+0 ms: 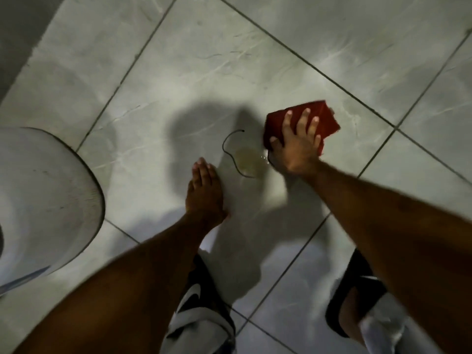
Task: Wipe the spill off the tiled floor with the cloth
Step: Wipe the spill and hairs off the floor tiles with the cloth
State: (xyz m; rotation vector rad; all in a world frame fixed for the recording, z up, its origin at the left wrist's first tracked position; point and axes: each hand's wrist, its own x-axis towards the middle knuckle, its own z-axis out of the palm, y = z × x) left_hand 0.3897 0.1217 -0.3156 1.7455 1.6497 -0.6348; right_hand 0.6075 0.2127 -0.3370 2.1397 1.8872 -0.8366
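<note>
The right hand (297,146) lies palm down with fingers spread on the red cloth (324,118), pressing it flat to the tiled floor (204,72) rather than gripping it; the right arm stretches forward from the lower right edge. The cloth sits just right of the spill (247,162), a small yellowish puddle with a thin dark outline, and the thumb touches its wet edge. The left hand (204,190) rests flat on the tile, fingers straight and together, holding nothing, just left of the spill. A white rounded object (46,195) stands at the left.
</note>
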